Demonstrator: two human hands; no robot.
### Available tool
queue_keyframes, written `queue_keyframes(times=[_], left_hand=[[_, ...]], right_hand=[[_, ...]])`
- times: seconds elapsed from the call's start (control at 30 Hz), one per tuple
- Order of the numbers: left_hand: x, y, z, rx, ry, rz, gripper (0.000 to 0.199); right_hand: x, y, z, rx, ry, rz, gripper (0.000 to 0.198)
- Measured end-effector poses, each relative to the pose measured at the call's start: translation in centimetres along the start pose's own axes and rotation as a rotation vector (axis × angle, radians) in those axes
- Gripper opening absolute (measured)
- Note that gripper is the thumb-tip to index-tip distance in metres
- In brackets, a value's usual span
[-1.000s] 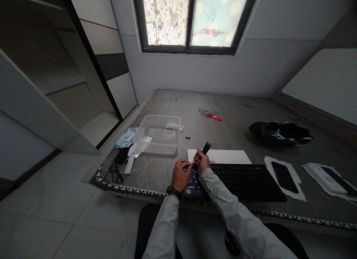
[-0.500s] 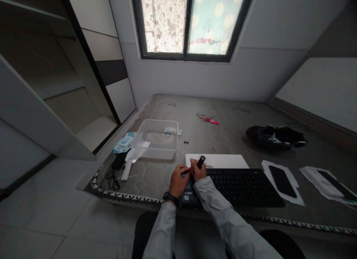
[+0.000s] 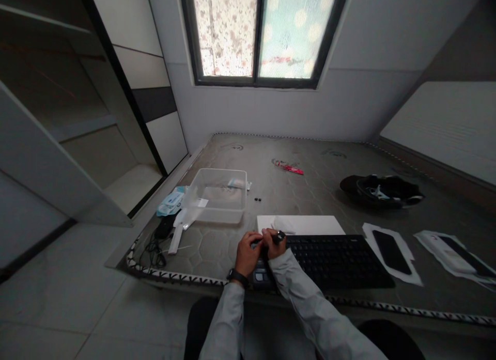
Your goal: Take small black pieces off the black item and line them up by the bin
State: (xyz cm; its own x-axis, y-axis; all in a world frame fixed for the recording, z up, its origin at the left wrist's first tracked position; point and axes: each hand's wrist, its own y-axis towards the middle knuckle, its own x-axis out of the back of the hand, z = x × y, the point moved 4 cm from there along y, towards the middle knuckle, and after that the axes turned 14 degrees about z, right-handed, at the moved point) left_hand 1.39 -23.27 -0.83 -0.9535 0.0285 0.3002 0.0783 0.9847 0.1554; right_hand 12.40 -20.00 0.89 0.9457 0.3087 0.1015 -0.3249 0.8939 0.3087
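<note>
Your right hand is closed around a black stick, its end poking up past your fingers. Left hand is bent in, fingertips up against the right's; can't tell if it's pinching anything. Both sit over the left end of the black keyboard, which lies flat along the near edge of the mattress. White slab just behind keyboard. Two small black bits beyond your hands, near the clear bin. Black cap off to the right.
</note>
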Motion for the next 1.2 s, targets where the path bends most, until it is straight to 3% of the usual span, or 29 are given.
queue_keyframes(times=[0.1, 0.23, 0.3, 0.4, 0.5, 0.67, 1.1, 1.2], left_hand=[[0.1, -0.1, -0.2, -0.006, 0.018, -0.036, 0.015], [0.9, -0.5, -1.5, -0.012, 0.071, -0.097, 0.013], [1.4, -0.7, -2.2, -0.003, 0.073, -0.12, 0.014], [2.1, -0.8, -2.7, 0.044, 0.026, -0.152, 0.019], [2.3, -0.6, -2.6, 0.088, -0.048, -0.144, 0.025], [1.7, -0.2, -1.5, 0.103, -0.171, -0.087, 0.029], [1.3, -0.2, -1.1, 0.107, -0.241, -0.081, 0.029], [1.4, -0.3, -0.9, 0.102, -0.227, -0.089, 0.038]], right_hand=[[0.3, -0.5, 1.1, 0.102, -0.107, -0.041, 0.054], [1.8, -0.7, 2.9, 0.054, -0.217, -0.109, 0.054], [2.8, -0.5, 3.8, 0.002, -0.378, -0.07, 0.054], [4.3, 0.0, 4.1, -0.041, -0.559, 0.105, 0.04], [5.3, 0.3, 3.7, -0.055, -0.564, 0.214, 0.023], [4.9, 0.6, 3.3, -0.048, -0.547, 0.326, 0.024], [4.2, 0.1, 2.7, -0.058, -0.606, 0.339, 0.014], [4.2, 0.1, 2.5, -0.067, -0.628, 0.37, 0.01]])
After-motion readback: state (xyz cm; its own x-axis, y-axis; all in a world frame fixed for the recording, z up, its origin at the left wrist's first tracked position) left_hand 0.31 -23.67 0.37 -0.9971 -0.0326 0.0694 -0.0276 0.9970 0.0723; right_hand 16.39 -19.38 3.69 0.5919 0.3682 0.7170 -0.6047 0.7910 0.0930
